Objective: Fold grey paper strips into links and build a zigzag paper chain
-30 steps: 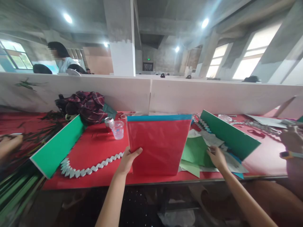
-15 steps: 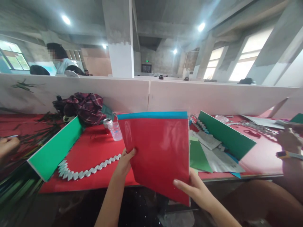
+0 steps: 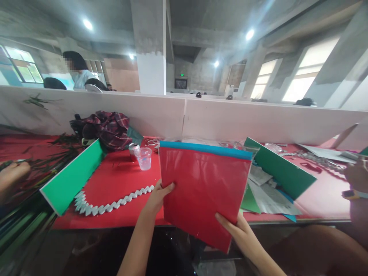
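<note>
A flat red sheet in a clear plastic sleeve (image 3: pixel 201 188), with a blue strip along its top edge, is held up in front of me above the table's front edge. My left hand (image 3: pixel 161 193) grips its left side, thumb on the front face. Lower on the right side, my right hand (image 3: pixel 237 226) pinches it, thumb in front and the other fingers behind. To the left of the sleeve, a chain of folded silvery-white paper links (image 3: pixel 110 206) curves over the red tabletop (image 3: pixel 120 180).
Green dividers stand left (image 3: pixel 73 174) and right (image 3: pixel 283 166). A plastic cup (image 3: pixel 144 159), a can (image 3: pixel 133 149) and a plaid cloth bundle (image 3: pixel 112 128) lie beyond. Loose papers (image 3: pixel 267 195) lie right. Co-workers' hands show at left (image 3: pixel 14 174) and right (image 3: pixel 356 176).
The red sleeve has shifted right and tilted, its top right corner now lower than the left. Both hands keep their hold. The whole view has shifted slightly.
</note>
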Available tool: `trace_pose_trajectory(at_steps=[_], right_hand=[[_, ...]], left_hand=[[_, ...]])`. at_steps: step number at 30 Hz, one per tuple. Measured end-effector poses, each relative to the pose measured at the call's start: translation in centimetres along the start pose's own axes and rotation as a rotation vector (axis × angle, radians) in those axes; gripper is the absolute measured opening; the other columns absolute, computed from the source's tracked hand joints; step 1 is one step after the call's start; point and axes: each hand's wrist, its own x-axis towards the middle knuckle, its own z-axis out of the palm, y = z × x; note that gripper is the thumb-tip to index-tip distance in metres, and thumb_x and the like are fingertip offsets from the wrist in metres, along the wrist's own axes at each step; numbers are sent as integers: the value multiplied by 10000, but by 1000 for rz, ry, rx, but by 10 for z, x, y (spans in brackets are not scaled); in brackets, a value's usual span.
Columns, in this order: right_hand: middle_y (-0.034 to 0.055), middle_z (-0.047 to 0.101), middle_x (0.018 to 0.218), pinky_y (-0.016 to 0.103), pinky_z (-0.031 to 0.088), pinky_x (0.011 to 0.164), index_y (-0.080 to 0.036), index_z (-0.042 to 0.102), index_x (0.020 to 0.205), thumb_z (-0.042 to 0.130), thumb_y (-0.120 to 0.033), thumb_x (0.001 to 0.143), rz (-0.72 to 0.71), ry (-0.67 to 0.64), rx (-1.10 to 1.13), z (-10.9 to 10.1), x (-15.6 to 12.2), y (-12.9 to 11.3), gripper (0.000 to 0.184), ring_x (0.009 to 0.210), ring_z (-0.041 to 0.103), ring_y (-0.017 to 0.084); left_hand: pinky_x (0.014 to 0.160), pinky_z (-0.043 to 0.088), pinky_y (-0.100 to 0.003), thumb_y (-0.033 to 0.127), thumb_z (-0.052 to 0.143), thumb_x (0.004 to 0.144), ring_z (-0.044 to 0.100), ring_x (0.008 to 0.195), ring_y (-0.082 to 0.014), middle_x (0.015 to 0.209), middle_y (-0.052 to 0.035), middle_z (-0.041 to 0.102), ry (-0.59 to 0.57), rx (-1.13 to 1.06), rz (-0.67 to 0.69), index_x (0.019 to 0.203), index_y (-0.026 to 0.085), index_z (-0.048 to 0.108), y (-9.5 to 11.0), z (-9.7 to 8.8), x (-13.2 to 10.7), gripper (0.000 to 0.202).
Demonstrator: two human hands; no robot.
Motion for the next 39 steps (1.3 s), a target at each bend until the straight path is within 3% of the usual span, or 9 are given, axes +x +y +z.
trace_pose_trajectory(at_steps=[5,9,11,15,17,24,29,35,39], right_hand=[[68,688,1044,418,502,880,-200,692,987,658,-480,718,-16,22,-39,-1,-2,13,390,997,611,298],[12,700,1014,412,528,842,-315,671,986,580,-470,780,-132,-74,-215,-10,6,13,273,970,630,298],[13,702,982,407,547,780,-348,645,973,564,-460,792,-226,-83,-427,-23,12,3,228,918,644,299],[60,675,922,355,547,673,-243,587,939,539,-441,816,-381,234,-779,-54,11,-36,237,834,654,259],[56,671,938,303,538,676,-236,594,951,503,-372,858,-496,224,-828,-59,5,-58,189,845,653,221],[84,542,1281,403,451,952,-245,492,1289,513,-196,845,-1006,104,-911,-23,11,-101,448,1165,518,257],[85,509,1318,450,403,997,-253,375,1381,504,-200,852,-1036,172,-997,-11,25,-105,546,1202,475,267],[99,476,1331,443,403,996,-231,469,1278,531,-161,829,-1087,186,-968,-11,17,-100,459,1198,474,277],[98,472,1330,422,400,985,-217,482,1233,526,-131,829,-1090,139,-995,-10,13,-96,416,1197,458,275]], left_hand=[[756,523,-380,378,813,539,677,777,-250,858,-85,725,-36,29,-8,897,137,675,-3,-1,1,453],[739,513,-350,395,787,561,665,780,-241,851,-71,721,10,105,89,875,141,695,-5,1,0,414],[715,500,-319,394,756,596,651,770,-233,809,-52,716,89,211,212,826,141,708,-4,2,-1,345],[721,468,-287,345,711,651,621,790,-230,766,-22,701,152,434,435,744,150,710,2,-1,-1,215],[707,456,-279,326,705,660,609,758,-222,712,-10,686,136,505,461,685,154,699,5,-2,-1,174],[708,453,-283,315,687,675,607,816,-239,760,-17,697,29,496,390,708,172,711,8,4,-3,149],[721,444,-278,334,651,720,597,821,-226,743,-10,683,-17,517,405,699,169,699,6,3,-3,173],[590,377,-244,363,651,706,469,593,-143,566,20,536,56,546,406,554,158,563,3,-1,0,269],[629,361,-232,391,634,709,414,631,-132,582,34,470,94,542,342,568,165,525,3,-2,0,288]])
